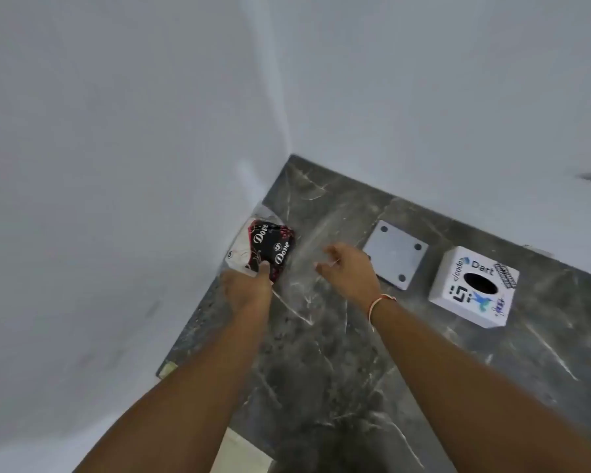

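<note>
Walls: two plain white walls [116,131] met in a corner above a dark, white-veined marble tabletop [321,353]; a small dark smudge sat on the right wall near the frame edge.
Task thing: a black Dove packet [270,245] with red and white print lay on the tabletop, tucked into the corner against the left wall.
Wrapping: something clear and shiny [265,213] seemed to surround the packet, but its outline was hard to make out.
Left grip: the left grip [248,288], a bare hand, held the near edge of the packet with the thumb pressed on top; the other fingers were hidden beneath hand and packet.
Right grip: the right grip [350,271] hovered just right of the packet with fingers loosely curled. A pale sheen lay in front of them, and I could not tell whether they pinched clear film or held nothing.
Wrist: a thin pale thread band [381,300] circled the right wrist.
Plate: a flat grey square plate [394,254] with four corner holes lay beside the right grip, its near corner covered by the hand.
Box: a white box [471,288] with stickers and a dark oval hole on top stood right of the plate, apart from it.
Cut off: both forearms ran out of the bottom of the frame; a pale shape [239,452] there was only partly visible and unidentifiable.
</note>
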